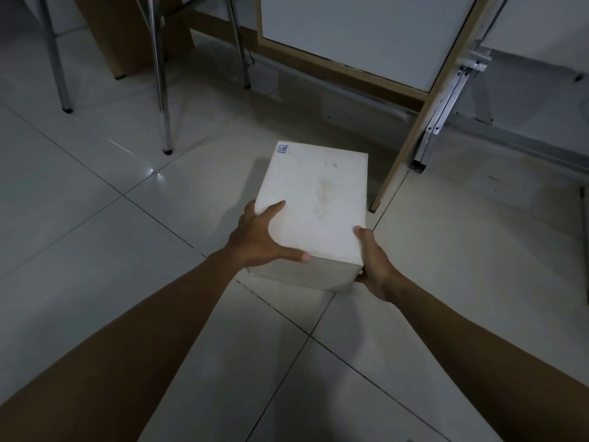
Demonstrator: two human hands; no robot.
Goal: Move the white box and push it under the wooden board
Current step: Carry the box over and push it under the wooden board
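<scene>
A white rectangular box (315,199) sits in the middle of the view over the tiled floor, with a small blue sticker at its far left corner. My left hand (258,239) grips its near left corner, thumb along the front edge. My right hand (374,263) clasps its near right corner. Whether the box rests on the floor or is lifted a little, I cannot tell. Beyond it stands the wooden board (350,36), a white panel in a light wood frame, tilted, with a gap beneath its lower rail. Its wooden leg (414,129) touches the floor just right of the box.
Metal chair legs (162,100) stand at the far left. A brown wooden panel (134,33) stands behind them. An aluminium bracket (446,113) runs along the board's right leg. Pale floor tiles (95,250) spread around me.
</scene>
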